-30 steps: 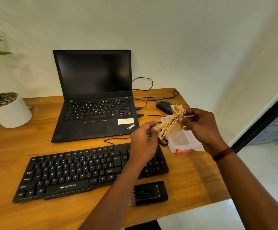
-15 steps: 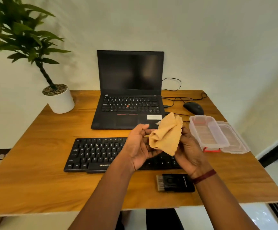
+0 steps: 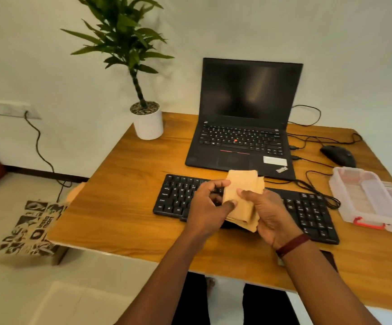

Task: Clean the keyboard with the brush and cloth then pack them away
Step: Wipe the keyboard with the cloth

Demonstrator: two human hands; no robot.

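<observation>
Both-handed over the keyboard (image 3: 307,214): left hand (image 3: 207,211) and right hand (image 3: 272,218) pinching a folded tan cloth (image 3: 243,184) between them, held above the middle keys. Left thumb and fingers closed on the cloth's left edge; right thumb pressed across its front, remaining fingers curled under the lower folds. Upper corner of the cloth poking up toward the front lip of the laptop (image 3: 244,137), apart from it.

Keyboard flat on the wooden desk (image 3: 124,202), slanted, its left end partly uncovered, its right end reaching toward a clear plastic box (image 3: 363,198) with a red latch, lid flipped open beside it. Box close to the desk's right edge. Cable loop lying between keyboard and box. Black mouse (image 3: 337,156) behind the box, near the far right corner, wires trailing round it.

Broad bare wood left of the keyboard, out to the desk's left edge. White pot with a plant (image 3: 148,123) at the far left corner. Narrow bare strip of wood between keyboard and near edge, partly crossed by both forearms. Brush hidden, possibly under the right wrist; cannot tell.

Below the left edge, on the floor, a printed paper bag (image 3: 31,228).
</observation>
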